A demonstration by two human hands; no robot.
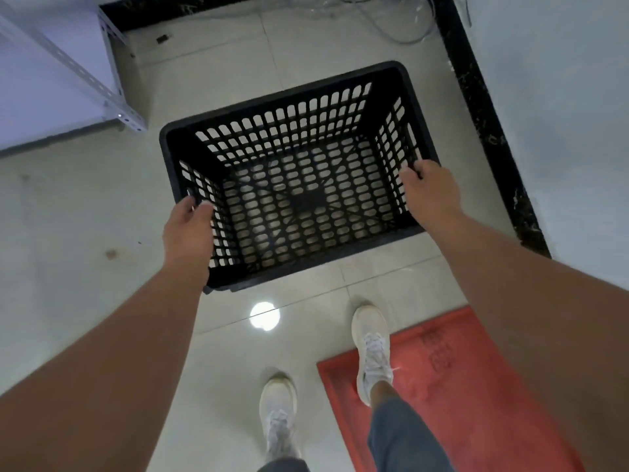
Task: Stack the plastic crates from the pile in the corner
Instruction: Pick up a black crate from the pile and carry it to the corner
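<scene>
A black plastic crate (pixel 289 107) with slotted walls and a perforated bottom sits in the middle of the view, open side up, over the pale tiled floor. My left hand (pixel 189 229) grips its left rim, fingers curled over the edge. On the opposite side my right hand (pixel 430 190) holds the right rim. The crate is empty, and the floor tiles show through its holes. Whether it rests on the floor or hangs above it I cannot tell. No other crate is in view.
A grey metal shelf frame (pixel 112 93) stands at the upper left. A black skirting strip (pixel 483 124) runs along the white wall at right, with loose cables (pixel 391 25) at the top. A red mat (pixel 452 386) lies under my right foot.
</scene>
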